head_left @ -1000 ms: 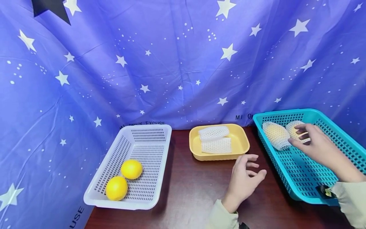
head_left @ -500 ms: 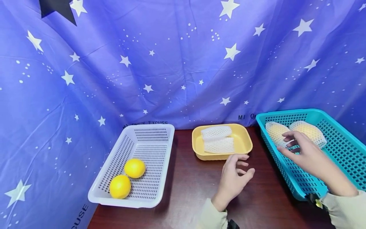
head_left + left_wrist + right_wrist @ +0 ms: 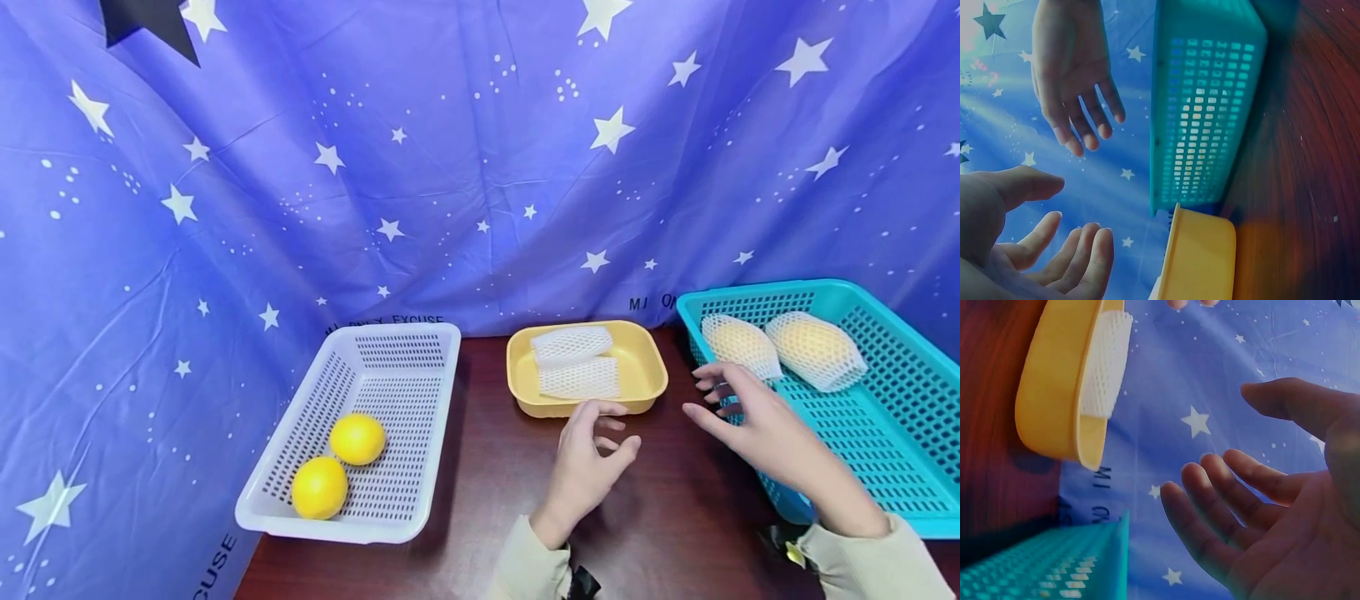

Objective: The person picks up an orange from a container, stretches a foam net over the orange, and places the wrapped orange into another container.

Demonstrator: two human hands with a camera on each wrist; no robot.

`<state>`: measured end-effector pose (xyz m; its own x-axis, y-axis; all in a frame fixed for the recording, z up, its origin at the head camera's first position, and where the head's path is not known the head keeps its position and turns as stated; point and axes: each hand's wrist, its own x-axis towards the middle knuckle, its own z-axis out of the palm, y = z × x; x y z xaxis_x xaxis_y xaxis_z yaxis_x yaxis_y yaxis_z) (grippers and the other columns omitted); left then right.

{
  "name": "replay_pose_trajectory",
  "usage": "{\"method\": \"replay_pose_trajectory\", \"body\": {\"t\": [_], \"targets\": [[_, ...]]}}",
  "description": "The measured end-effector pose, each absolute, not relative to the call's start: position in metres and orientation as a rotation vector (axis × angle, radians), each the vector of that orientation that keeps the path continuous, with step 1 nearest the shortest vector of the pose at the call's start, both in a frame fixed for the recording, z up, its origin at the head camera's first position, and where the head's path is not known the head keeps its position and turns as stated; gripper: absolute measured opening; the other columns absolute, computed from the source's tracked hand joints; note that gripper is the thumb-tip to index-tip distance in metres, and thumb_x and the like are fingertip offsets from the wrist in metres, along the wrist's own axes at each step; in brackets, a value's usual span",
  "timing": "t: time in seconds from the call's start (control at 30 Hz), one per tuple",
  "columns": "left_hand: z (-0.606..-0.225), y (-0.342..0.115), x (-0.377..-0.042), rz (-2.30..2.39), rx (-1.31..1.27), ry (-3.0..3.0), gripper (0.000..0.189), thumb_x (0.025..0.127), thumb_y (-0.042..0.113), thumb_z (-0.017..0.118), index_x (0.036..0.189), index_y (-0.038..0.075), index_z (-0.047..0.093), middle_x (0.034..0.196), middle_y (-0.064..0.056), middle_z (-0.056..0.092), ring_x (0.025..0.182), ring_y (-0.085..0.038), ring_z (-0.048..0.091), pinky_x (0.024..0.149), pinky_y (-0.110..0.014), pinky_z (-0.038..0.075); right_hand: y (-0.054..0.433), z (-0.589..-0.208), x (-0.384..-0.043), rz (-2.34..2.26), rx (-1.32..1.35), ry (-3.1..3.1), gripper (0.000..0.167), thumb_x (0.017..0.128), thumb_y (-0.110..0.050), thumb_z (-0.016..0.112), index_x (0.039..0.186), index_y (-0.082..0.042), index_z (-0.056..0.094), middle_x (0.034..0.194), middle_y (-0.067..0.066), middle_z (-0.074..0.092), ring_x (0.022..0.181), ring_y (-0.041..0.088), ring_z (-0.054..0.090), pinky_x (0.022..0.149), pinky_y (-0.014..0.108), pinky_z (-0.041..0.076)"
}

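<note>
My left hand point(image 3: 585, 467) hovers in front of the yellow tray point(image 3: 645, 367), fingers relaxed and thumb apart, holding nothing. Two white foam net sleeves point(image 3: 577, 379) lie flat in that tray. Over the left edge of the teal basket point(image 3: 907, 500), my right hand point(image 3: 765, 429) is likewise relaxed and bare of any object. Two yellow fruits in white foam nets lie inside the basket at the back: the left netted fruit point(image 3: 738, 342), partly behind the right fingers, and the right netted fruit point(image 3: 817, 346). In the left wrist view both hands show empty palms.
A white perforated basket point(image 3: 442, 417) stands at the left, with two bare yellow round fruits, one fruit point(image 3: 357, 439) behind the other fruit point(image 3: 319, 487). The dark red-brown table point(image 3: 487, 517) runs between the baskets. A blue star-printed curtain point(image 3: 450, 167) hangs behind.
My right hand has moved left and toward me, away from the netted fruits, which now show more fully. My left hand has drifted left. The view has shifted slightly.
</note>
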<state>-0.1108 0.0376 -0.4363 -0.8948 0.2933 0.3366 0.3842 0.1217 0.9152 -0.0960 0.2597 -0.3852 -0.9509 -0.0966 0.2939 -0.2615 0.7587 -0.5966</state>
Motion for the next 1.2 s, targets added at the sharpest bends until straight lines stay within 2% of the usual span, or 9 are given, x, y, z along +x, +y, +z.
{"method": "replay_pose_trajectory", "body": {"t": [0.13,0.23,0.37,0.5,0.7,0.93,1.07,1.2], "targets": [[-0.438,0.031,-0.114,-1.898,-0.688,-2.306,0.031,0.086,0.008,0.072,0.115,0.005,0.062,0.116,-0.007,0.063,0.097,-0.007,0.065,0.075,-0.023,0.058,0.251,-0.392,-0.098,1.021,0.306,-2.679,0.039,0.091,-0.016,0.072,0.122,0.001,0.054,0.108,0.012,0.059,0.089,0.003,0.052,0.070,0.015,0.048],[-0.440,0.025,-0.115,-1.880,-0.691,-2.313,0.030,0.087,0.008,0.071,0.115,0.004,0.062,0.116,-0.006,0.063,0.098,-0.010,0.065,0.075,-0.024,0.058,0.245,-0.398,-0.098,1.068,0.316,-2.667,0.037,0.091,-0.015,0.072,0.120,0.000,0.055,0.109,0.011,0.060,0.088,-0.004,0.051,0.070,0.015,0.049],[-0.443,0.017,-0.117,-1.848,-0.697,-2.328,0.028,0.087,0.010,0.071,0.114,0.006,0.062,0.114,-0.005,0.062,0.097,-0.010,0.065,0.075,-0.026,0.059,0.237,-0.405,-0.099,1.101,0.316,-2.661,0.034,0.091,-0.016,0.072,0.118,-0.002,0.057,0.108,0.010,0.062,0.086,-0.003,0.054,0.070,0.017,0.051],[-0.448,0.010,-0.118,-1.817,-0.702,-2.342,0.027,0.087,0.010,0.071,0.112,0.009,0.062,0.114,-0.005,0.063,0.096,-0.011,0.065,0.074,-0.023,0.058,0.230,-0.413,-0.100,1.129,0.321,-2.633,0.033,0.090,-0.013,0.073,0.116,-0.001,0.058,0.104,0.010,0.063,0.085,-0.002,0.055,0.068,0.018,0.052],[-0.454,0.001,-0.120,-1.717,-0.730,-2.341,0.027,0.086,0.007,0.071,0.111,0.006,0.062,0.111,-0.008,0.063,0.094,-0.021,0.068,0.071,-0.021,0.057,0.221,-0.427,-0.102,1.161,0.343,-2.595,0.032,0.088,-0.011,0.074,0.114,-0.001,0.058,0.102,0.010,0.063,0.084,0.000,0.055,0.067,0.019,0.053],[-0.455,-0.002,-0.121,-1.672,-0.738,-2.361,0.028,0.086,0.006,0.071,0.112,0.003,0.061,0.111,-0.009,0.064,0.094,-0.024,0.068,0.070,-0.025,0.058,0.218,-0.432,-0.102,1.159,0.342,-2.596,0.030,0.088,-0.010,0.074,0.112,-0.001,0.059,0.103,0.010,0.064,0.083,-0.003,0.055,0.067,0.022,0.054],[-0.455,-0.004,-0.123,-1.667,-0.717,-2.372,0.028,0.085,0.006,0.072,0.111,0.004,0.061,0.110,-0.009,0.064,0.094,-0.020,0.068,0.070,-0.023,0.058,0.211,-0.430,-0.104,1.174,0.352,-2.598,0.029,0.089,-0.012,0.073,0.112,-0.001,0.059,0.103,0.008,0.064,0.083,-0.002,0.056,0.068,0.023,0.054],[-0.458,-0.007,-0.124,-1.684,-0.694,-2.389,0.028,0.086,0.005,0.072,0.111,0.004,0.061,0.110,-0.009,0.063,0.094,-0.025,0.068,0.071,-0.022,0.057,0.203,-0.431,-0.106,1.194,0.360,-2.587,0.028,0.088,-0.011,0.074,0.111,-0.003,0.060,0.101,0.006,0.065,0.082,-0.002,0.056,0.068,0.023,0.054]]}}
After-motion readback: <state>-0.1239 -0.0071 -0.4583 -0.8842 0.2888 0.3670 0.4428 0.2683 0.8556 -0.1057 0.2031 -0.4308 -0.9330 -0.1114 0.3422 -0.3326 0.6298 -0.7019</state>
